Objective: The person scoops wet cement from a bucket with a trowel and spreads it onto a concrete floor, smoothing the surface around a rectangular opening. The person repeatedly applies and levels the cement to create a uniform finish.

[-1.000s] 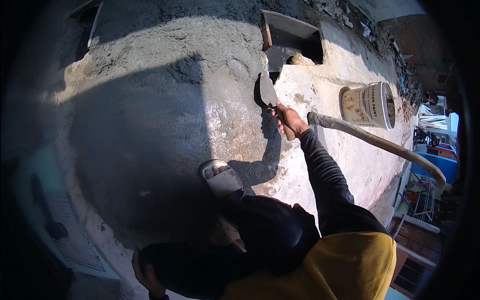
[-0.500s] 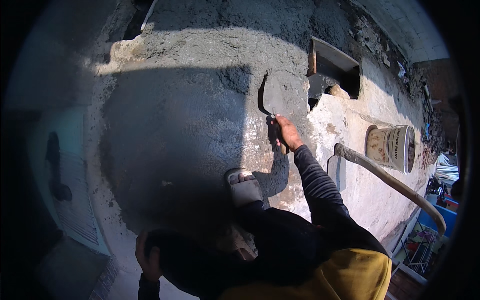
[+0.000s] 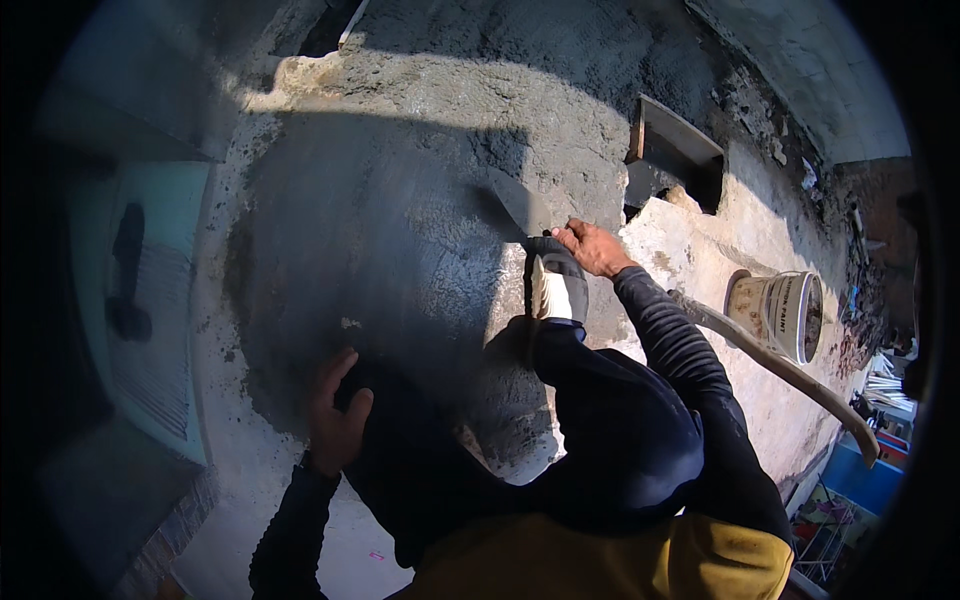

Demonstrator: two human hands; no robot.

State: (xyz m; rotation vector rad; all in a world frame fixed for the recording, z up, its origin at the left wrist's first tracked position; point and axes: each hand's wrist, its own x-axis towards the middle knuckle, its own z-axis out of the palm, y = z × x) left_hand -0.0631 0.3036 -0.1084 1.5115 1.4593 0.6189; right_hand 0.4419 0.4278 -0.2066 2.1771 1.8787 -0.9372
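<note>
My right hand point(image 3: 597, 248) is closed around the handle of a trowel point(image 3: 522, 205), which the hand and my foot largely hide. Its flat grey blade lies over the wet grey mortar point(image 3: 400, 230), at the border of shade and sunlight. My sandalled foot point(image 3: 556, 285) is right beside that hand, just below the blade. At the lower left, my left hand point(image 3: 338, 412) is open and holds nothing, with thumb and fingers apart next to my bent dark-clothed knee.
To the right lie a white paint bucket point(image 3: 768, 312) on its side and a tool with a long curved wooden handle point(image 3: 790, 372). A rectangular pit point(image 3: 690, 165) edged with a board opens at the upper right. Pale wall panelling point(image 3: 150, 330) stands at left.
My foot has moved up and right, close to the trowel. The trowel blade has swung leftward and down. My left hand has risen beside my knee, its fingers now in clearer view.
</note>
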